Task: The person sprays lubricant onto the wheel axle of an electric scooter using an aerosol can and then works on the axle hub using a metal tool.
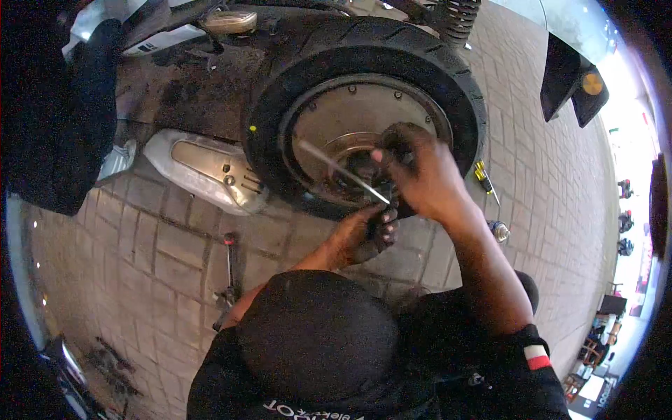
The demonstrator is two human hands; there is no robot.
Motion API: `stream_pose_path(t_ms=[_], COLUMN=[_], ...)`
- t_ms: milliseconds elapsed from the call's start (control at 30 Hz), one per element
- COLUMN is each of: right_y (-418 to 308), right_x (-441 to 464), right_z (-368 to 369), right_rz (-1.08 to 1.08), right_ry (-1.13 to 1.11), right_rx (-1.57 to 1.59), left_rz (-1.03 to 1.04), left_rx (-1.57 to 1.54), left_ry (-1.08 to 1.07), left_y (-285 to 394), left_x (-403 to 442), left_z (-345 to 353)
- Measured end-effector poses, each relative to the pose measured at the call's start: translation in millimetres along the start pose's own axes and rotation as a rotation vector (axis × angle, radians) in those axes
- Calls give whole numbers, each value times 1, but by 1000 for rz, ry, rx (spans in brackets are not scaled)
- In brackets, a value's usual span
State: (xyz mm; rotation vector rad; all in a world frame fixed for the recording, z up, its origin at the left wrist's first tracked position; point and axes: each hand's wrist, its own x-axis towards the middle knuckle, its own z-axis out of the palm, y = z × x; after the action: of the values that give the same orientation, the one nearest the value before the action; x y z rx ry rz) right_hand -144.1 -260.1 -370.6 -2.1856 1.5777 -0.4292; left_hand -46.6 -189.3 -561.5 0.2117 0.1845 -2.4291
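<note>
The motorcycle wheel, with a black tyre and a round metal hub cover, is in front of me. At its lower rim, my left hand is closed around the near end of a slim metal rod. The rod slants up and left across the hub, and its far end is smeared. Above it, close to the hub centre, my right hand has bent fingers blurred by motion. Whether it grips anything is not visible. Dark smudges cover the fingers of both hands.
A metal cover lies left of the wheel on the paving. A red-ended tool is below it. A yellow-handled screwdriver and a small round metal part lie right. A coil spring rises behind the tyre.
</note>
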Motion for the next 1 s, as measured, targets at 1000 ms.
stream_pose_path(t_ms=[1000], right_y=[131], right_x=[-113], right_z=[97], right_rz=[248], right_ry=[-385], right_rx=[188], left_rz=[912], left_rx=[1355], left_ry=[620], left_y=[-9], left_x=[9], left_z=[6])
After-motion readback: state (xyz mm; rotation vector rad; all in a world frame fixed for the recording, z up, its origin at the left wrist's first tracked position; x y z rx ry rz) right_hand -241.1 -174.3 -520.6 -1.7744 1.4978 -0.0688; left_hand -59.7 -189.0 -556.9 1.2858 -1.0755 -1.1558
